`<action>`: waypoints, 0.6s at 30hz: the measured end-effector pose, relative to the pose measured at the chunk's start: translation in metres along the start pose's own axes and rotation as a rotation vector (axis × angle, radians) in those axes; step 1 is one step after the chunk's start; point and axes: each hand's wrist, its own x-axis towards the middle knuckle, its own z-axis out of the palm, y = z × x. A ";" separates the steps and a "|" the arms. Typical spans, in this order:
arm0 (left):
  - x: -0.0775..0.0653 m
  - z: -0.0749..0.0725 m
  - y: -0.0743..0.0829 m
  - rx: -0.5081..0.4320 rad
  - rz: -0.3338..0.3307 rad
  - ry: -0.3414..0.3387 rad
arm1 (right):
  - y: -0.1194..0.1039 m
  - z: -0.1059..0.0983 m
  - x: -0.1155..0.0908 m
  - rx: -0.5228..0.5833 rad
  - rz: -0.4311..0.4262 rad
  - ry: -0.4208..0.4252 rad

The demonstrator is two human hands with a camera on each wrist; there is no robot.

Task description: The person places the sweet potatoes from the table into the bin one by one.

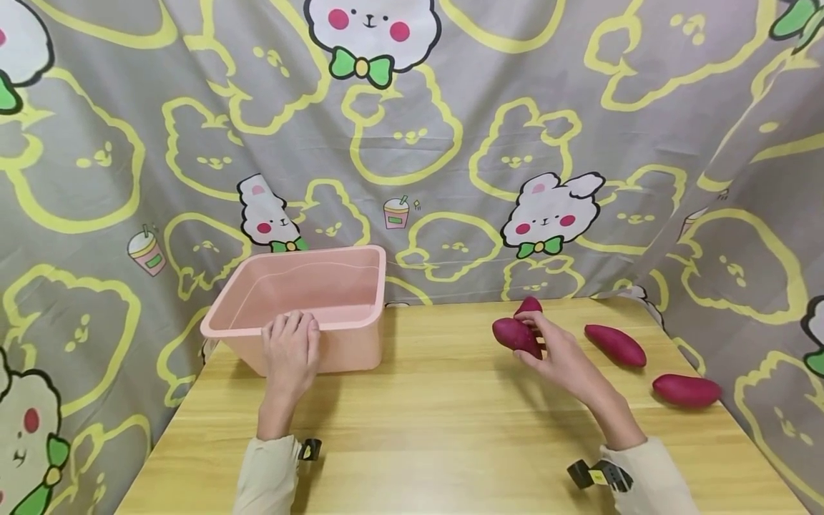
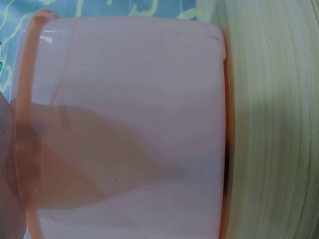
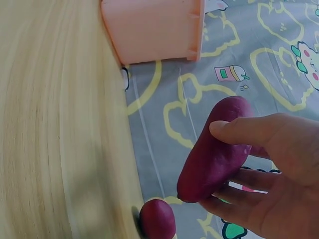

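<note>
A purple-skinned sweet potato [image 1: 513,335] is pinched between the thumb and fingers of my right hand [image 1: 566,361]. The right wrist view shows this sweet potato [image 3: 212,159] raised off the table, with the thumb across its side. Behind it in the head view, a second sweet potato [image 1: 529,305] is partly hidden. My left hand [image 1: 290,354] grips the near rim of a pink plastic bin [image 1: 350,347], its fingers hooked over the edge. Close up in the left wrist view is the bin's outer wall [image 2: 134,99], with part of the hand at the left edge.
Two more sweet potatoes lie at the right of the wooden table [image 1: 425,429]: one slanted [image 1: 616,346], one nearer the edge [image 1: 687,390]. A patterned grey curtain [image 1: 444,143] hangs behind the table and along both sides. The bin stands at the back left.
</note>
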 end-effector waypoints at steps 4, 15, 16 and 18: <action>0.000 0.000 0.000 -0.007 0.000 0.013 | -0.003 -0.001 0.003 -0.013 -0.008 0.026; 0.000 0.000 0.000 -0.002 0.014 0.032 | -0.015 -0.005 0.009 -0.060 -0.053 0.089; 0.000 0.000 0.000 -0.003 0.013 0.030 | -0.016 -0.005 0.010 -0.066 -0.058 0.093; 0.000 0.000 0.000 -0.003 0.012 0.031 | -0.017 -0.005 0.011 -0.074 -0.065 0.098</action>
